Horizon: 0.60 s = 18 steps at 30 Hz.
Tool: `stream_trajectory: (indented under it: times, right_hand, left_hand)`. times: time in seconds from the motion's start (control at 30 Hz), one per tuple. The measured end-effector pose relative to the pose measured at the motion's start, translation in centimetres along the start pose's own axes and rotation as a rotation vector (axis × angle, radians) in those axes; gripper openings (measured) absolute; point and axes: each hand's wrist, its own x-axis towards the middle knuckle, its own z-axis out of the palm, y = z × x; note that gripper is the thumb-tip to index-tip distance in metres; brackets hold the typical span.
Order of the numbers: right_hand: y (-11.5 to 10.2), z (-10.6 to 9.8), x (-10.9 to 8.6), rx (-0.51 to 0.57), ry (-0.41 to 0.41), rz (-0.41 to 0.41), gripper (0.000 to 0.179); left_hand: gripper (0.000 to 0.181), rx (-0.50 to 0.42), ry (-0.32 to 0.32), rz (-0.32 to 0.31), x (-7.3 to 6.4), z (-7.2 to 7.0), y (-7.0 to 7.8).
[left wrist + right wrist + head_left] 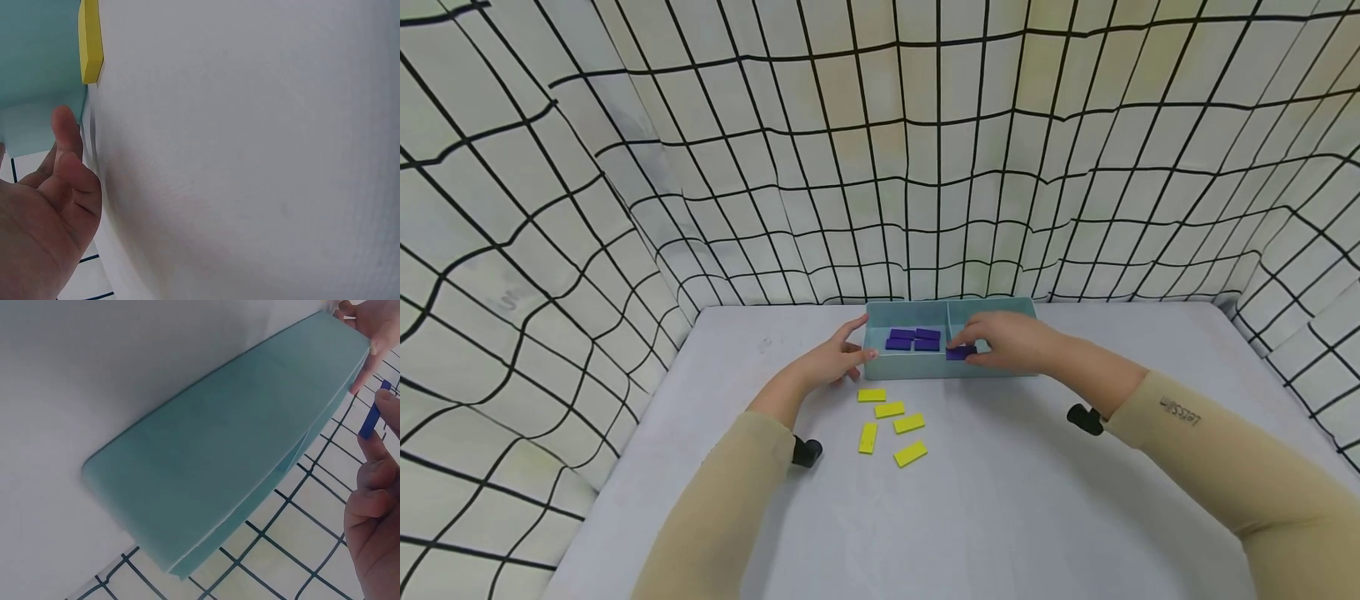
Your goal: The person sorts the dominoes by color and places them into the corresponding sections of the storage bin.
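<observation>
Your right hand (1011, 340) pinches one purple block (961, 353) between thumb and fingertip, a light hold that leaves much of the block exposed. The right wrist view shows this piece above the rim of the teal box (917, 367), apart from it; because the head view foreshortens the height, you cannot tell for certain which side of the divider (948, 321) it hangs over.

Your left hand (831, 360) grips no block. Its thumb and forefinger are spread across the box's left end, thumb touching the front corner, probably so that the box does not slide while your other hand works over it.

Inside the left compartment, four purple pieces (927, 334) lie flat in two short rows, near one another, which suggests that this compartment serves that colour. Five yellow blocks (890, 409) lie on the white table (1000, 500), scattered at varied angles before the box's left half; the placing keeps them within your easy reach, though neither hand touches them.
</observation>
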Motion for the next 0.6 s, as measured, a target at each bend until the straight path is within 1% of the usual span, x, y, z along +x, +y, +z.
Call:
stream_trajectory:
  times: [0.3,0.5,0.6]
  right_hand:
    - [0.0,-0.4,2.9,-0.01,-0.029,0.056,0.034]
    - [0.1,-0.3,5.1,0.018,-0.048,0.036,0.034]
    - [0.0,-0.2,6.2,0.038,-0.053,0.042,0.034]
  left_hand:
    - [0.08,0.004,0.006,-0.002,0.0,0.0,0.0]
    - [0.081,-0.006,0.0,-0.013,-0.1,0.0,0.1]
    - [0.081,-0.006,0.004,-0.014,-0.1,0.1,0.1]
